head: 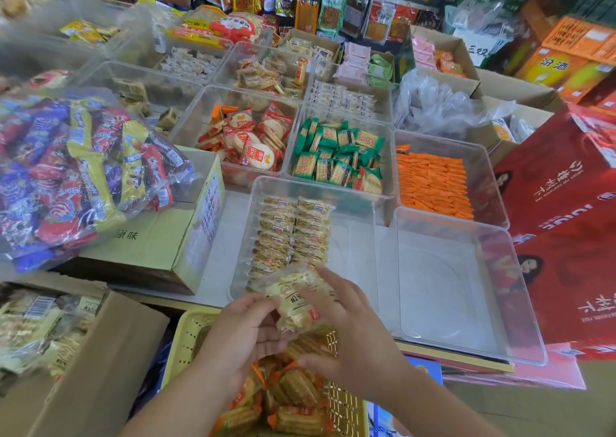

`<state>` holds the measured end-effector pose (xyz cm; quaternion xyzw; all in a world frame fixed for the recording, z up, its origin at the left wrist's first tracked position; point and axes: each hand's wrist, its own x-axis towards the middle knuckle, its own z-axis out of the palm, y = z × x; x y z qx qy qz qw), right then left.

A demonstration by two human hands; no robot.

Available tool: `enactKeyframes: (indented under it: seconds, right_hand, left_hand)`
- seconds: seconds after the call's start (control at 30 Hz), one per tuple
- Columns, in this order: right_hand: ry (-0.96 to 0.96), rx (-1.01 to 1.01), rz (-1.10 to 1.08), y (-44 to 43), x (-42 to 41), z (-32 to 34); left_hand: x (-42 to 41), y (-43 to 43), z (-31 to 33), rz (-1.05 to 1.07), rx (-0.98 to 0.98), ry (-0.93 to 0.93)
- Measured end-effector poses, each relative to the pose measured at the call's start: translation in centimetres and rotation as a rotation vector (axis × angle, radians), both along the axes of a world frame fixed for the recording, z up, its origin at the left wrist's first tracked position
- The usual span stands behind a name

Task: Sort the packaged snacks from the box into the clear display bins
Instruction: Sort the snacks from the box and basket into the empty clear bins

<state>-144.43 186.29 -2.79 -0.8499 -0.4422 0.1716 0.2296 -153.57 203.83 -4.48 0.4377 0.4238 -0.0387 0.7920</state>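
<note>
My left hand (245,331) and my right hand (350,333) together hold a small stack of pale yellow snack packets (296,303) just over the near rim of a clear display bin (353,236). Two neat rows of the same yellow packets (293,233) fill the bin's left side; its right side is bare. Below my hands a yellow plastic basket (186,333) holds several orange-wrapped biscuit packets (293,400). An open cardboard box (110,353) with pale snack packets stands at the lower left.
An empty clear bin (466,290) sits to the right. Behind are bins of orange packets (433,183), green packets (336,156) and red round crackers (250,139). A big bag of mixed snacks (76,169) rests on a carton at left. Red cartons (563,229) stand at right.
</note>
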Motion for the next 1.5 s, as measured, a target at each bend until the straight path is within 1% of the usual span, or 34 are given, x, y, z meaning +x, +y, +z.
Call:
enactKeyframes:
  seconds: [0.07, 0.13, 0.2, 0.23, 0.27, 0.33, 0.37, 0.4, 0.43, 0.47, 0.53, 0.6, 0.67, 0.77, 0.83, 0.97, 1.03, 1.27, 1.37, 1.5]
  right_hand:
    - [-0.151, -0.007, 0.071, 0.4, -0.1, -0.5]
    - [-0.211, 0.077, 0.049, 0.5, 0.2, -1.3]
    - [-0.226, 0.146, 0.010, 0.3, 1.0, -2.2]
    - [-0.216, 0.148, -0.021, 0.1, 1.7, -2.6]
    - [-0.212, 0.132, -0.051, -0.2, 2.5, -2.9]
    - [-0.220, 0.062, -0.105, -0.9, 4.8, -3.6]
    - [-0.219, -0.001, -0.123, -1.0, 6.2, -3.8]
    - [-0.213, -0.076, -0.129, -1.1, 7.6, -3.9]
    - [-0.216, -0.151, -0.123, -1.1, 8.9, -4.1]
    - [-0.234, -0.228, -0.105, -1.0, 10.1, -4.3]
    - [-0.301, -0.416, -0.032, -0.4, 11.8, -4.7]
    - [-0.373, -0.573, 0.049, 0.5, 12.6, -5.2]
    - [-0.397, -0.674, 0.111, 1.4, 13.1, -5.8]
    - [-0.338, -0.781, 0.162, 2.4, 13.0, -7.3]
    - [-0.253, -0.821, 0.141, 2.7, 12.9, -8.4]
    - [-0.035, -0.859, 0.111, 3.2, 13.6, -9.7]
    - [0.027, -0.874, 0.122, 3.7, 14.2, -10.0]
    - [0.136, -0.942, 0.192, 4.5, 15.0, -11.4]
    - [0.204, -0.962, 0.177, 4.2, 15.5, -11.9]
    - [0.217, -0.990, 0.201, 4.2, 15.9, -12.2]
  left_hand:
    - [0.4, -0.2, -0.1, -0.044, 0.000, 0.011]
    - [1.0, -0.2, -0.2, -0.110, 0.036, 0.028]
    - [1.4, 0.3, -0.5, -0.207, 0.150, 0.042]
    - [1.6, 0.8, -0.9, -0.249, 0.262, 0.042]
    - [1.6, 1.4, -1.4, -0.274, 0.420, 0.032]
    - [1.6, 3.0, -2.6, -0.320, 0.831, 0.001]
    - [1.5, 3.8, -3.1, -0.375, 1.035, 0.016]
    - [1.6, 4.5, -3.7, -0.446, 1.195, 0.058]
    - [1.7, 5.2, -4.4, -0.538, 1.287, 0.133]
    - [1.7, 5.7, -4.9, -0.631, 1.316, 0.226]
    - [1.9, 6.2, -5.6, -0.771, 1.258, 0.356]
    - [1.8, 6.2, -6.2, -0.867, 1.241, 0.405]
    - [1.7, 6.2, -6.4, -0.918, 1.287, 0.423]
    - [1.8, 6.2, -6.6, -0.945, 1.374, 0.430]
    - [1.9, 6.3, -6.7, -0.966, 1.417, 0.429]
    - [1.8, 6.2, -7.2, -0.982, 1.429, 0.402]
    - [1.8, 6.1, -7.4, -0.987, 1.438, 0.405]
    - [2.1, 6.1, -7.3, -1.022, 1.385, 0.447]
    - [2.1, 6.1, -7.4, -1.036, 1.389, 0.454]
    - [1.9, 6.1, -7.6, -1.037, 1.394, 0.462]
